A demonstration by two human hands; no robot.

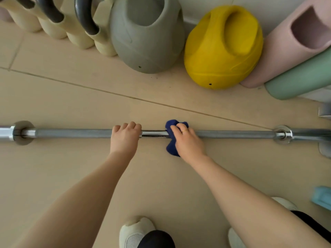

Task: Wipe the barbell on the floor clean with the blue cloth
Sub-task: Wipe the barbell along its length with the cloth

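Note:
A long steel barbell [71,133] lies across the beige floor from left to right, with collars near both ends. My left hand [125,136] grips the shaft near its middle, fingers curled over the top. Just to the right, my right hand [186,140] holds the dark blue cloth [171,144] wrapped over the bar. The cloth sticks out above and below the shaft. A short shiny stretch of bar shows between my two hands.
Behind the bar, along the wall, stand a grey kettlebell [146,36], a yellow kettlebell [222,49], cream weights [53,24], and pink [286,43] and green [300,79] rolls. A light blue object [322,197] lies at the right. My white shoes [134,233] are at the bottom.

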